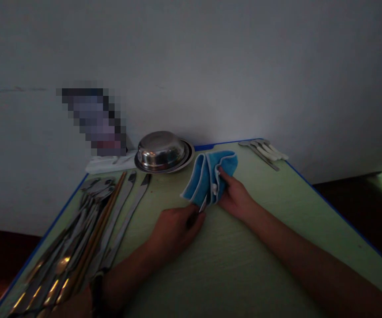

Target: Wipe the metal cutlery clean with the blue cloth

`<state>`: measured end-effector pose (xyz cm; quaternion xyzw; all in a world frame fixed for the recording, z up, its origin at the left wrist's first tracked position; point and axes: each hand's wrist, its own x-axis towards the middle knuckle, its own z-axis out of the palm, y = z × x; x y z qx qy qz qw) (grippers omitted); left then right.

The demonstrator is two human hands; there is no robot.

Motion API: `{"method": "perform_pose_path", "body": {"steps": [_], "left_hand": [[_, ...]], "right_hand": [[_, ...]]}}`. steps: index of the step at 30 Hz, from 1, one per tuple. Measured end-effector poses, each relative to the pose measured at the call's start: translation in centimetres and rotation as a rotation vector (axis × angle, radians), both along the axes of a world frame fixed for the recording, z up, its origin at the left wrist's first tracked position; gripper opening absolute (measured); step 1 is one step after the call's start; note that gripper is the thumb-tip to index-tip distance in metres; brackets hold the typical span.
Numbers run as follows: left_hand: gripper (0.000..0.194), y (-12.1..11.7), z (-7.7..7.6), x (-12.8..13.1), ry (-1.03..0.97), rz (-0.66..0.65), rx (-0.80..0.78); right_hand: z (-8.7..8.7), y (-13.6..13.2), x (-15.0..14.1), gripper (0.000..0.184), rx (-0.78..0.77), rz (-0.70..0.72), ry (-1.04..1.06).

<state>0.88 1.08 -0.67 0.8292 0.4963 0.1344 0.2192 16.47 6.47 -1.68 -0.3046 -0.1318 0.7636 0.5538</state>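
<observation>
My right hand point(239, 196) grips a folded blue cloth with pale edging point(202, 176), thumb pressed on its side. The cloth is wrapped around a thin piece of metal cutlery point(203, 205). Closed around the lower end of that piece is my left hand point(174, 227). Cloth and fingers hide most of the cutlery, so I cannot tell its kind. Both hands are above the middle of the pale green table point(217, 265).
On the left lie several metal spoons and other cutlery point(78, 234), wooden chopsticks point(103, 216) and two table knives point(129, 221). Upturned steel bowls point(160, 150) stand by the wall, beside a blurred upright device point(94, 121). Several spoons, some white-handled point(266, 150), lie at the back right.
</observation>
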Motion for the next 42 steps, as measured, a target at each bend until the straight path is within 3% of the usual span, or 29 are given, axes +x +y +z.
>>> {"method": "perform_pose_path", "body": {"steps": [6,10,13,17,20,22,27,34,42], "left_hand": [[0.027,0.1,0.5,-0.6,-0.163,-0.069,-0.088],[0.03,-0.1,0.6,-0.8,-0.233,-0.031,-0.122],[0.031,0.0,0.4,-0.7,-0.328,0.057,-0.132],[0.034,0.2,0.5,-0.4,-0.478,0.223,-0.17],[0.034,0.3,0.7,-0.2,-0.425,0.268,-0.159],[0.033,0.4,0.8,-0.2,-0.355,0.241,-0.132],[0.031,0.3,0.6,-0.2,-0.253,0.116,-0.111],[0.031,0.2,0.5,-0.3,-0.24,0.04,-0.128],[0.032,0.2,0.8,-0.2,-0.205,0.044,-0.148]], "right_hand": [[-0.2,1.2,1.5,0.007,0.12,-0.139,-0.204],[-0.3,1.7,2.6,0.009,0.203,-0.18,-0.36],[-0.4,1.8,3.3,0.02,0.225,-0.105,-0.39],[-0.5,1.7,4.2,0.032,0.265,0.104,-0.409],[-0.5,1.6,4.4,0.034,0.318,0.233,-0.437],[-0.5,1.6,4.3,0.032,0.341,0.234,-0.452],[-0.7,1.7,3.7,0.021,0.335,0.11,-0.478],[-1.5,2.1,3.4,0.041,0.321,-0.086,-0.685],[-1.1,1.8,3.8,0.025,0.408,0.11,-0.586]]}}
